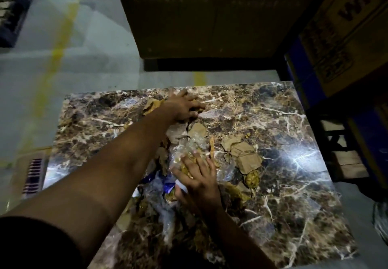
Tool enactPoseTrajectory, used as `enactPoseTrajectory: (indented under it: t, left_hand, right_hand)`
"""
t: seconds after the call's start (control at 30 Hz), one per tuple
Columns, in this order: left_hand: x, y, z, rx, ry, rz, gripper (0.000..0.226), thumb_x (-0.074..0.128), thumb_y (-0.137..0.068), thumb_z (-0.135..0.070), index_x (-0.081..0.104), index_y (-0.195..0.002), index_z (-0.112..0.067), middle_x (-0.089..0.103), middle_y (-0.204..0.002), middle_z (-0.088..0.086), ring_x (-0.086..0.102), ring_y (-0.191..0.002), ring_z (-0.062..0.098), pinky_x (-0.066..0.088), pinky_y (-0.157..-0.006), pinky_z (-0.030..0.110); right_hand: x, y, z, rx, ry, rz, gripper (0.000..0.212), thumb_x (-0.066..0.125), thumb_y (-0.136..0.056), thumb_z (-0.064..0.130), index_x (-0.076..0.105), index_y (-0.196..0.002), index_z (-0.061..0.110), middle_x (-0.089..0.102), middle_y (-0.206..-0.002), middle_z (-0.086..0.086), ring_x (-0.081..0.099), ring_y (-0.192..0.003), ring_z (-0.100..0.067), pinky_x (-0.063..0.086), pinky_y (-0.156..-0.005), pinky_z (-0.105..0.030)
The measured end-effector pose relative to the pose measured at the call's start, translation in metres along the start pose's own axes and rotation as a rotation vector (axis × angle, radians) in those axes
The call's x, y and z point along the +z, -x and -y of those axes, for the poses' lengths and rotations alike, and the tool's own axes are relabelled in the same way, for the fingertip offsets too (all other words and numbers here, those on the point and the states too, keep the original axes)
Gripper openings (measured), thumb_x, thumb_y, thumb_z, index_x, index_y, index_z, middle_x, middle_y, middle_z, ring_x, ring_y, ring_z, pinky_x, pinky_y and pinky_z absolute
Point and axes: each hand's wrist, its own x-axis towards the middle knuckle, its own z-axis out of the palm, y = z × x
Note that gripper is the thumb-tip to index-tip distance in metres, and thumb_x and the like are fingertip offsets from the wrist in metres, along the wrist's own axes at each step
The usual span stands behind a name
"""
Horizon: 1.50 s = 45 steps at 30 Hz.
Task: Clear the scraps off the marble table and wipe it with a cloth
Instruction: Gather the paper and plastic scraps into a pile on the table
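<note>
The brown marble table (294, 184) carries a scatter of scraps along its middle. My left hand (182, 109) reaches to the far edge, fingers spread flat over a brown cardboard scrap (152, 106). My right hand (197, 182) lies with straight fingers on a heap of crumpled clear plastic (189, 149) and blue-and-white wrapper bits (168, 184). More torn cardboard pieces (245, 153) sit to the right of that heap. No cloth shows.
Large cardboard boxes (346, 27) stand stacked at the right, beside the table's far right corner. A dark cabinet or box (199, 17) rises behind the table. Pale floor with yellow tape lines (58, 38) lies to the left.
</note>
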Motion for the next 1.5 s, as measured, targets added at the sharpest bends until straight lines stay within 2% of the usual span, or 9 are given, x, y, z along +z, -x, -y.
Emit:
enactPoseTrajectory:
  t: [0.2,0.47,0.57,0.63,0.8,0.97,1.17,1.3,1.5]
  left_hand:
    - [0.025,0.031,0.049,-0.017,0.265,0.111,0.063,0.032,-0.084,-0.084,0.022,-0.144,-0.065,0.007,-0.168,-0.011,-0.001,-0.153,0.035,0.007,-0.117,0.070]
    - [0.052,0.109,0.053,-0.146,0.263,0.085,0.073,0.064,-0.086,-0.041,0.028,-0.149,-0.053,0.007,-0.168,-0.007,0.000,-0.150,0.042,0.012,-0.112,0.077]
    - [0.074,0.133,0.044,-0.268,0.334,0.005,0.059,0.067,-0.084,-0.056,0.041,-0.137,-0.052,0.015,-0.164,-0.007,0.013,-0.146,0.048,0.032,-0.109,0.068]
    - [0.092,0.145,0.036,-0.343,0.337,-0.106,0.045,0.069,-0.086,-0.043,0.049,-0.127,-0.050,0.028,-0.156,0.000,0.034,-0.137,0.041,0.046,-0.100,0.053]
    - [0.099,0.157,0.019,-0.470,0.545,-0.231,0.036,0.075,-0.085,-0.036,0.064,-0.119,-0.040,0.044,-0.133,0.002,0.058,-0.111,0.029,0.049,-0.083,0.032]
    - [0.089,0.175,0.009,-0.379,0.909,-0.395,0.023,0.080,-0.082,-0.026,0.068,-0.100,-0.032,0.050,-0.136,0.016,0.056,-0.117,0.028,0.049,-0.097,0.036]
    - [0.066,0.202,-0.068,-0.357,1.174,-0.678,0.017,0.074,-0.085,-0.039,0.066,-0.098,-0.031,0.055,-0.114,-0.006,0.055,-0.105,0.011,0.049,-0.082,0.025]
    - [0.073,0.205,-0.105,-0.297,1.146,-0.751,0.034,0.073,-0.084,-0.046,0.065,-0.117,-0.039,0.055,-0.129,-0.007,0.055,-0.116,0.012,0.048,-0.094,0.031]
    - [0.088,0.210,-0.122,-0.291,1.081,-0.749,0.040,0.068,-0.090,-0.046,0.062,-0.129,-0.037,0.046,-0.142,-0.004,0.045,-0.126,0.010,0.045,-0.101,0.035]
  right_hand:
    - [-0.001,0.000,-0.001,0.025,0.052,0.058,0.054,0.067,-0.081,0.049,0.061,-0.133,0.040,0.048,-0.154,0.000,0.028,-0.151,-0.029,0.019,-0.118,-0.054]
    - [0.003,0.000,0.000,0.014,0.106,-0.008,0.050,0.069,-0.078,0.044,0.068,-0.127,0.037,0.055,-0.148,0.001,0.037,-0.146,-0.031,0.028,-0.113,-0.060]
    - [0.003,0.000,0.000,0.017,0.123,-0.012,0.050,0.070,-0.077,0.047,0.067,-0.126,0.039,0.054,-0.148,0.001,0.038,-0.144,-0.032,0.028,-0.113,-0.060]
    - [0.002,0.001,0.003,0.035,0.153,0.020,0.051,0.068,-0.077,0.049,0.064,-0.128,0.041,0.052,-0.149,0.002,0.035,-0.145,-0.031,0.026,-0.114,-0.059]
    - [0.002,0.001,0.005,0.078,0.139,0.053,0.049,0.066,-0.078,0.050,0.063,-0.127,0.045,0.049,-0.150,0.006,0.032,-0.147,-0.030,0.020,-0.115,-0.059]
    - [0.000,0.003,0.006,0.075,0.133,0.026,0.044,0.063,-0.081,0.049,0.065,-0.124,0.045,0.049,-0.149,0.005,0.032,-0.147,-0.030,0.019,-0.116,-0.056]
    - [-0.004,0.000,0.006,0.169,0.070,0.076,0.053,0.056,-0.082,0.052,0.058,-0.134,0.041,0.050,-0.147,-0.001,0.035,-0.143,-0.030,0.019,-0.116,-0.053]
    - [-0.007,0.003,0.001,0.195,-0.092,0.068,0.076,0.052,-0.077,0.059,0.043,-0.145,0.026,0.040,-0.154,-0.002,0.029,-0.145,-0.027,0.017,-0.118,-0.054]
    - [-0.013,0.011,-0.004,0.258,-0.438,-0.030,0.074,0.053,-0.081,0.061,0.031,-0.144,0.030,0.035,-0.155,0.000,0.033,-0.142,-0.021,0.025,-0.117,-0.057]
